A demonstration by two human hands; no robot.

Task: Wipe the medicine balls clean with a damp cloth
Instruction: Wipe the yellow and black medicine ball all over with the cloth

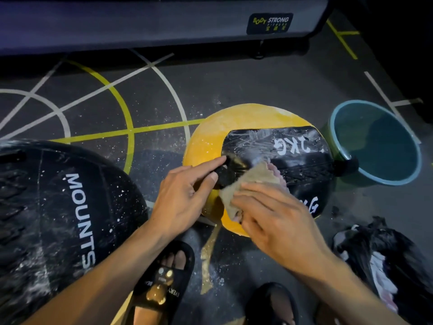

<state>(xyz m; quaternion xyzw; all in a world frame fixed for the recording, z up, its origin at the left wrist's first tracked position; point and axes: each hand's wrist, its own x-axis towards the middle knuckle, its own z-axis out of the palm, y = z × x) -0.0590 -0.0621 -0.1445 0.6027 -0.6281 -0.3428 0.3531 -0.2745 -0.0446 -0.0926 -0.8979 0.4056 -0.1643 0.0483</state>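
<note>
Yellow-black medicine ball [236,127] (marked 2KG), white-streaked, dusty

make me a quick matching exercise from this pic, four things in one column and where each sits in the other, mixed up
Things:
1. cloth
2. bucket
3. black medicine ball
4. left hand

Places:
A. on the floor, right of the yellow medicine ball
B. under the right hand, on the yellow ball
C. gripping the yellow ball's black strap
D. on the floor at far left

Pairs: 1-B, 2-A, 3-D, 4-C

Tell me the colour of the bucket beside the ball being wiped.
The bucket is teal blue-green, seen in the head view.
</note>
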